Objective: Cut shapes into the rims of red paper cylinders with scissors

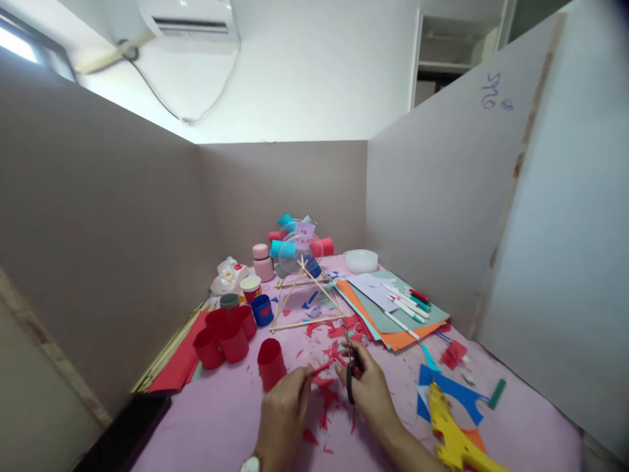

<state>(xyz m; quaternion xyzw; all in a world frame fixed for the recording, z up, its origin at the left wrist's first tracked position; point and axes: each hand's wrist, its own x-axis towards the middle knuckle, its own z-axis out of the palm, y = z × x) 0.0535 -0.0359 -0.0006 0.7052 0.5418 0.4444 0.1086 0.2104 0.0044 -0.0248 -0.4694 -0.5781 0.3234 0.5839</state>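
My left hand [287,400] is closed on a narrow strip of red paper [323,368], pinched between thumb and fingers. In my right hand [371,390] is a pair of scissors [350,380] with black handles, the fingers wrapped through the loops and the blades pointing away from me. More red paper sits by the blades. Red paper scraps [327,393] litter the pink tabletop under both hands. Just left of my left hand stands a red paper cup [271,364]. Beyond the hands rises a wooden stick frame [307,321] carrying a wheel [299,248] with coloured paper cups.
Several red cups [233,339] and a blue cup [262,310] stand at left, beside red sheets [179,357]. Coloured paper [396,337] with markers [405,307] lies at right. A yellow glue gun [449,426] rests near right. Grey partitions [285,177] surround the table.
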